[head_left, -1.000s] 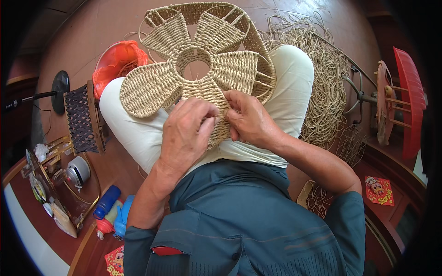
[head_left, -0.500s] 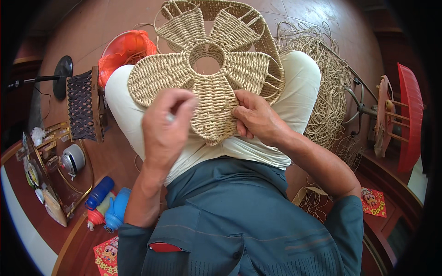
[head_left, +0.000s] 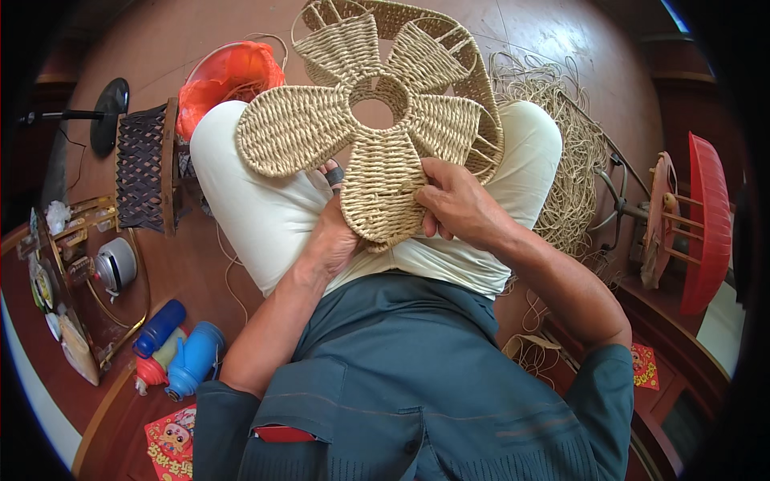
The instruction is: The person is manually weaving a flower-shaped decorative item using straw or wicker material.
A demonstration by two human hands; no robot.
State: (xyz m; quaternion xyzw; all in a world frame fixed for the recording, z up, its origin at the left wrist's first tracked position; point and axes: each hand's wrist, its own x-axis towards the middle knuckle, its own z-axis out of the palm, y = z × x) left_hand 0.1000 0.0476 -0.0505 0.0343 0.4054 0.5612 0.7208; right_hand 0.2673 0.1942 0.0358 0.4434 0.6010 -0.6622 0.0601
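A flower-shaped basket (head_left: 298, 128) woven from straw-coloured twisted cord rests over my lap. It has broad petals around a round central hole, and a curved woven wall stands along its far right side. Bare frame wires show at some petals' outer ends. My right hand (head_left: 455, 199) pinches the right edge of the nearest petal, thumb on top and fingers curled below. Under that petal's left side lies my left hand (head_left: 335, 232). Most of its fingers are hidden; one fingertip with a dark band pokes out past the petal's left edge.
Loose cord (head_left: 573, 168) is heaped on the floor to the right. At the far left stands an orange-lined bucket (head_left: 233, 76), with a dark woven stool (head_left: 141, 168) nearby. Blue flasks (head_left: 196, 359) lie lower left; a red plastic stool (head_left: 707, 224) lies tipped at the right.
My left hand has gone from above the nearest petal down to its underside. The basket has shifted slightly right in view, while my right hand keeps its pinch on the edge.
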